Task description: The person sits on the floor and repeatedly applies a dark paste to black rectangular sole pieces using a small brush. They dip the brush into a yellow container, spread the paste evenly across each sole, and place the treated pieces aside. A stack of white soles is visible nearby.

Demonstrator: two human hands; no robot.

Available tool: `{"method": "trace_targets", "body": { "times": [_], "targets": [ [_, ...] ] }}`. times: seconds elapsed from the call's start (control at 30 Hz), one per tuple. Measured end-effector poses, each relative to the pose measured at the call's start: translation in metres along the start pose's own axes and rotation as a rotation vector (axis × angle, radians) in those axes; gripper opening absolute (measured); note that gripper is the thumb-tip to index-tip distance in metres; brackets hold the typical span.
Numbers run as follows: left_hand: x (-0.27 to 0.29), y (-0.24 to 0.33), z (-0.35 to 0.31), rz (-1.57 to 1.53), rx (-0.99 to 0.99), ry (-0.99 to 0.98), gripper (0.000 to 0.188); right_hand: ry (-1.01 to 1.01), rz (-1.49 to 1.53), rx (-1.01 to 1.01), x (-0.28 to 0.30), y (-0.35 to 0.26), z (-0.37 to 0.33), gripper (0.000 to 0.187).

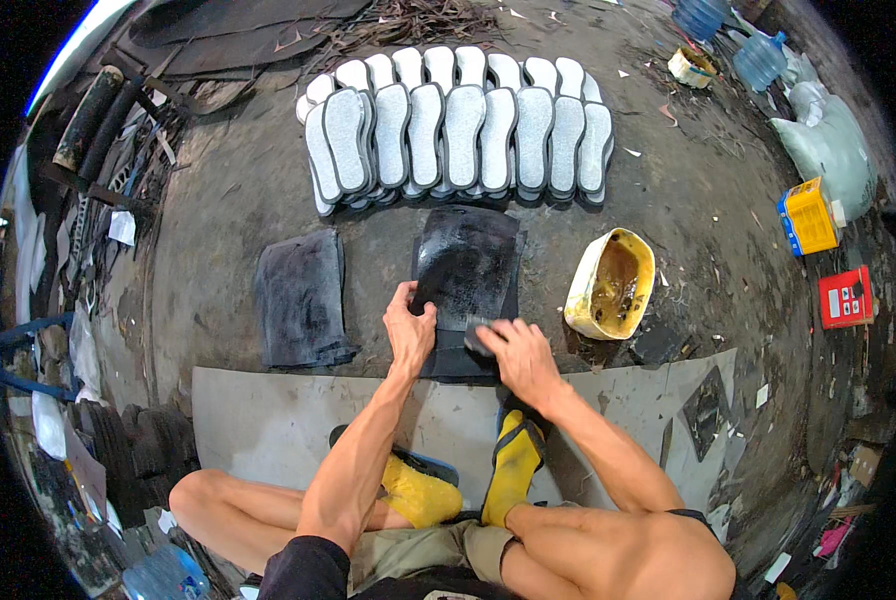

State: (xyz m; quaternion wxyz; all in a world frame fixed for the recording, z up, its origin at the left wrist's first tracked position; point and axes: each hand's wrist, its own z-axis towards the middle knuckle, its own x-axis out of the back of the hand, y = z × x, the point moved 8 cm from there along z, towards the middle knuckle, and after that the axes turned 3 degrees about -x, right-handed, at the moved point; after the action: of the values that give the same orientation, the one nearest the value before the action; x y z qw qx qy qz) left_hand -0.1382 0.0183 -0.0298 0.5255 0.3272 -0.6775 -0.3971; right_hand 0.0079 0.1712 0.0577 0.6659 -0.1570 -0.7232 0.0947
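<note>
A stack of black, rubber-like sheets [468, 265] lies on the floor in front of me, the top one shiny and wet-looking. My left hand [410, 328] grips the stack's left edge, thumb and fingers closed on it. Over the near end of the sheets, my right hand [528, 362] is closed around a small dark flat piece [479, 338], pressed to the surface. To the right stands a cream tub [583, 305] with brownish, glue-like stuff inside. Another pile of black sheets [301, 300] rests on the left.
Beyond the sheets, several grey-topped shoe soles [465, 140] stand in overlapping rows. A grey board [268, 410] lies under my feet, which wear yellow socks. A yellow container [808, 217], a red box [846, 297] and water jugs [760, 62] line the right side. Scraps clutter the left.
</note>
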Motion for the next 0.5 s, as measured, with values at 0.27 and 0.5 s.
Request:
{"method": "trace_targets", "body": {
  "times": [0.27,0.5],
  "targets": [
    [0.084,0.065,-0.008,-0.066,-0.358,0.183,0.032,0.236,0.444,-0.166,0.046,0.037,-0.028,0.037],
    [0.251,-0.1,0.008,0.042,0.185,0.32,0.052,0.404,0.418,-0.509,0.133,0.086,-0.064,0.038]
  ]
}}
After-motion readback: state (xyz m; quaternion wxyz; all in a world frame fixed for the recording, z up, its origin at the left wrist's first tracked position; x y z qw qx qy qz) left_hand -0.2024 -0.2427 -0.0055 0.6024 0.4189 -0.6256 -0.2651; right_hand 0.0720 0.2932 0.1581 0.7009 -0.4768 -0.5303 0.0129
